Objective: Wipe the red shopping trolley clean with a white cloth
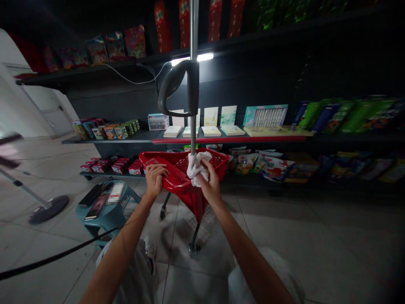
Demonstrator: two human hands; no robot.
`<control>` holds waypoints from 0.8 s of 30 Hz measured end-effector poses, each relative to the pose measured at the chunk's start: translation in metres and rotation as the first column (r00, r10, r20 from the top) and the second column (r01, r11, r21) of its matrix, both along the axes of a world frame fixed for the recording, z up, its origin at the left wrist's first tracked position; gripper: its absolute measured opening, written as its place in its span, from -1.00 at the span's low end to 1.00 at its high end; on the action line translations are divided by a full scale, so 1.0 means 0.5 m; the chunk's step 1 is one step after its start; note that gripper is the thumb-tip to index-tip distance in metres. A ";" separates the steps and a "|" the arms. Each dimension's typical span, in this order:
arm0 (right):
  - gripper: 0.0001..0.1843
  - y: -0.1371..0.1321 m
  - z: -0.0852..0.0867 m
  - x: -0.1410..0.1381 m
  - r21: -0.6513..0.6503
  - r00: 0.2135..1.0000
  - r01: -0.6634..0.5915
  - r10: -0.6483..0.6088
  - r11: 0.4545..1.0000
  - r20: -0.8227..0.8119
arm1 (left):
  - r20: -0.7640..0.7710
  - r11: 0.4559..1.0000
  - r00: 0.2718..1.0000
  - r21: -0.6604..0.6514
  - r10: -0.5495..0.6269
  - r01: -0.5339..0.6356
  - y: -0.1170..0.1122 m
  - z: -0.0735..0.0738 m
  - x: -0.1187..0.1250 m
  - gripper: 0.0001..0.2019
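The one camera, worn on the head, looks forward and down past the near cart (190, 198) to far shelves (272, 139).

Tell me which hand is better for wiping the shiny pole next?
Probably the right hand: it holds the white cloth at the lower end of the metal pole. The left hand rests on the rim of the red basket and holds no cloth.

Bare forearms (249, 253); pale, loose-looking trousers (139, 276); whitish shoe (151, 246).
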State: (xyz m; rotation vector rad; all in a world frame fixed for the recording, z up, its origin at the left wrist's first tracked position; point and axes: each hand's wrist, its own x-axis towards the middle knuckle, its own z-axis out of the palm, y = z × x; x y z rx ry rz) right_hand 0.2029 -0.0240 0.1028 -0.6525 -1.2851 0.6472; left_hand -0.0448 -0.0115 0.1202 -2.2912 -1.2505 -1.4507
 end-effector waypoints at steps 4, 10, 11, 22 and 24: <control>-0.40 0.008 0.075 -0.035 0.110 0.995 0.091 -0.095 0.990 0.031 | -0.011 0.999 0.999 0.013 -0.044 0.044 0.005 -0.002 0.000 -0.65; -0.36 0.077 0.251 -0.049 0.409 0.966 0.207 -0.253 0.889 0.060 | -0.004 0.998 0.999 -0.017 -0.053 0.053 0.015 -0.004 -0.004 -0.63; -0.36 0.083 0.267 -0.052 0.439 0.958 0.213 -0.274 0.873 0.081 | -0.003 0.998 0.998 -0.018 -0.057 0.057 0.016 -0.005 -0.005 -0.63; -0.44 0.011 -0.029 -0.078 0.167 0.918 0.242 -0.282 0.956 0.281 | -0.003 0.998 0.999 -0.054 -0.032 0.032 0.033 -0.009 -0.026 -0.60; -0.50 0.010 -0.065 -0.071 0.146 0.914 0.229 -0.264 0.962 0.308 | -0.017 0.997 0.999 -0.072 -0.033 0.032 0.039 -0.009 -0.033 -0.60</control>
